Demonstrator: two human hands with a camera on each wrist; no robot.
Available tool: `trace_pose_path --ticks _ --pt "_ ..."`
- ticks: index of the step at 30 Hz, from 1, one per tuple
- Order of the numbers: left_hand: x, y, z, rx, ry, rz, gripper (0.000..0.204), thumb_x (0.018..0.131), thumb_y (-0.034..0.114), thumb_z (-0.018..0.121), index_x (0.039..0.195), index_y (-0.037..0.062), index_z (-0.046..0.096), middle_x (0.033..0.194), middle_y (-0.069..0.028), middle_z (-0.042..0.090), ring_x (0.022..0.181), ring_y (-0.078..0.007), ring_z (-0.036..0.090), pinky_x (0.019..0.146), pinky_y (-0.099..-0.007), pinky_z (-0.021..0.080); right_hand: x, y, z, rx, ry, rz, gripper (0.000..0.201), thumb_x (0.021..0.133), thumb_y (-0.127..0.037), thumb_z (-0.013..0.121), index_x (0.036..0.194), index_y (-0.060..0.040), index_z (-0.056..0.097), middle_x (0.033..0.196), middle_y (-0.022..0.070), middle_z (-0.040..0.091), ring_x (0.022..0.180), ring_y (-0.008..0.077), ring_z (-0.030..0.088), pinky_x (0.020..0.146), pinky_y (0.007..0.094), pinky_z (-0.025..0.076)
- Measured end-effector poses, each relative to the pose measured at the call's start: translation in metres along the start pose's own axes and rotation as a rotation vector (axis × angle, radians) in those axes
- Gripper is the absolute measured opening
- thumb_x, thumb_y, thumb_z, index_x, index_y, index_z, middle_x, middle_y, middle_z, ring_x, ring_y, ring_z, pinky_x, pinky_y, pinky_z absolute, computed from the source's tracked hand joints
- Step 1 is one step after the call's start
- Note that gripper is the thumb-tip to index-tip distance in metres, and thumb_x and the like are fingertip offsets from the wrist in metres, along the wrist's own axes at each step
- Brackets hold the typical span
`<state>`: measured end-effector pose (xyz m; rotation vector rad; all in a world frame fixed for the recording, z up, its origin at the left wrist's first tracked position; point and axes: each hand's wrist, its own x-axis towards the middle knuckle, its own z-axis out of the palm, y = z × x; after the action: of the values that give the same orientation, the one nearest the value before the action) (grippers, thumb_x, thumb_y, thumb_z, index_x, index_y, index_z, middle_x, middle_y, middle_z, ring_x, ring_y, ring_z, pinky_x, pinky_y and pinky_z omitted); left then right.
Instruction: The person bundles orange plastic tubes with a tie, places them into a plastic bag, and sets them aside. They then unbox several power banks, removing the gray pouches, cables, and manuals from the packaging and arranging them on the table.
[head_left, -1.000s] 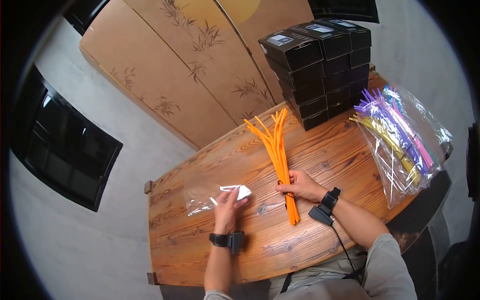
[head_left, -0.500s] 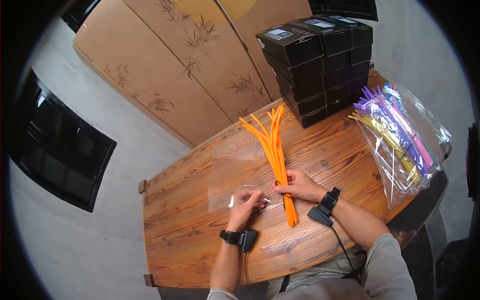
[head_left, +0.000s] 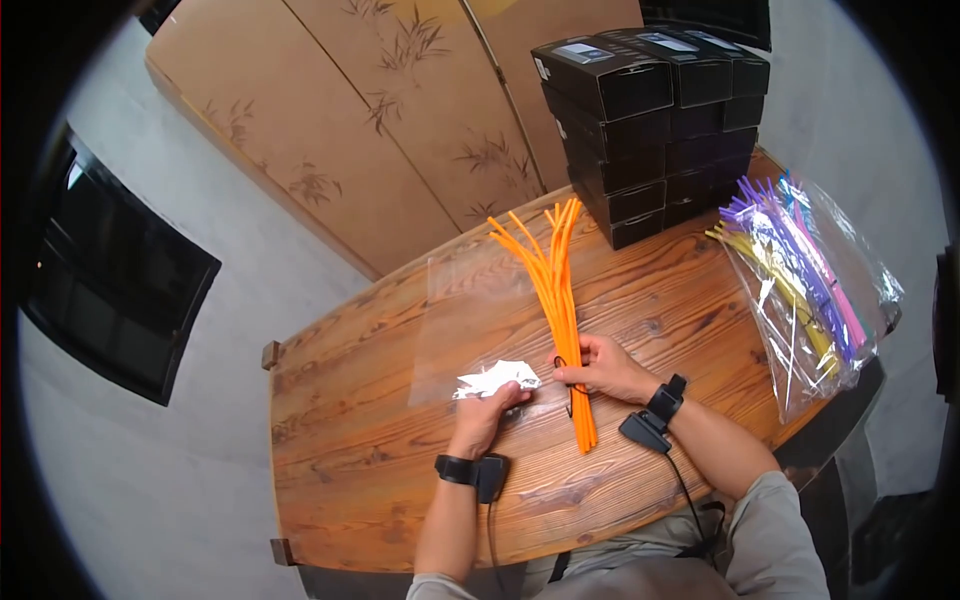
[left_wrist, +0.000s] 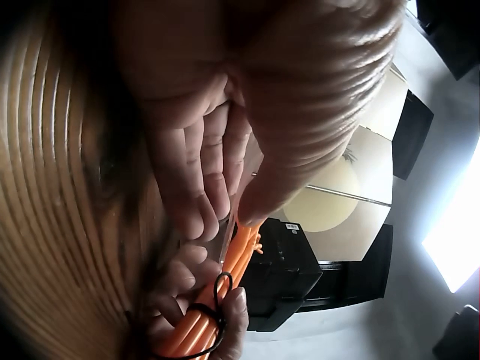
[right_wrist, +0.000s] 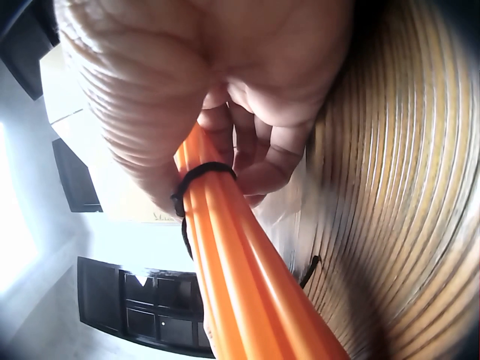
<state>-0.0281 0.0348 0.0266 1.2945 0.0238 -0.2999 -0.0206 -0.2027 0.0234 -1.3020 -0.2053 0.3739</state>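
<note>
The right hand (head_left: 610,372) is grasping the orange sticks (head_left: 560,310) in its grip, where a black tie (head_left: 572,385) is binding them; they are standing out over the middle of the desk (head_left: 360,450), their loose ends fanning toward the far side. Just left of them, the left hand (head_left: 484,412) is pinching the clear bag (head_left: 465,335) between thumb and fingers, bright glare showing there. Black boxes (head_left: 640,150) are sitting stacked at the far right, and a bag of coloured sticks (head_left: 800,290) is lying on the right.
</note>
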Motion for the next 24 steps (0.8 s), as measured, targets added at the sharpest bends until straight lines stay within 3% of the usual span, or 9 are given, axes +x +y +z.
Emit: trace_pose_path --ticks 4,7,14,17,24 --pt "0.000 0.006 0.001 0.015 -0.036 0.037 0.024 0.092 0.008 0.066 0.113 -0.0001 0.058 0.101 -0.0094 0.067 0.089 -0.0191 0.067 0.076 -0.0305 0.058 0.001 0.002 0.000 0.010 0.015 -0.001 0.034 0.086 -0.011 0.075 0.115 -0.0010 0.060 0.096 -0.0011 0.064 0.085 0.0048 0.060 0.073 0.0206 0.051" --pt "0.002 0.000 -0.005 -0.003 0.044 -0.008 0.019 0.094 0.013 0.066 0.107 0.0011 0.060 0.096 -0.0073 0.066 0.085 -0.0169 0.066 0.072 -0.0274 0.058 0.000 0.002 0.000 0.011 0.023 -0.006 0.034 0.086 -0.010 0.075 0.115 -0.0005 0.060 0.098 -0.0007 0.064 0.087 0.0052 0.060 0.076 0.0216 0.051" --pt "0.007 -0.002 -0.011 -0.162 0.118 0.063 0.018 0.095 0.021 0.066 0.097 0.0033 0.064 0.086 -0.0066 0.065 0.073 -0.0139 0.065 0.062 -0.0251 0.057 0.000 0.001 0.000 0.023 0.041 -0.010 0.029 0.087 -0.008 0.073 0.111 -0.0012 0.059 0.097 0.0000 0.063 0.089 0.0065 0.060 0.079 0.0226 0.050" --pt "0.008 -0.006 -0.013 -0.155 0.130 0.100 0.019 0.094 0.022 0.066 0.094 0.0034 0.063 0.082 -0.0068 0.065 0.068 -0.0143 0.064 0.059 -0.0252 0.057 0.001 0.004 0.001 0.020 0.056 -0.049 0.027 0.088 -0.015 0.073 0.107 -0.0014 0.061 0.094 0.0012 0.064 0.083 0.0065 0.060 0.074 0.0227 0.051" --pt "0.008 -0.010 -0.013 -0.123 0.136 0.133 0.018 0.093 0.017 0.068 0.093 -0.0009 0.064 0.081 -0.0086 0.065 0.068 -0.0162 0.065 0.060 -0.0261 0.058 0.001 0.005 0.001 -0.047 0.097 -0.070 0.029 0.087 -0.016 0.074 0.108 -0.0008 0.061 0.095 0.0023 0.064 0.087 0.0092 0.060 0.078 0.0251 0.050"
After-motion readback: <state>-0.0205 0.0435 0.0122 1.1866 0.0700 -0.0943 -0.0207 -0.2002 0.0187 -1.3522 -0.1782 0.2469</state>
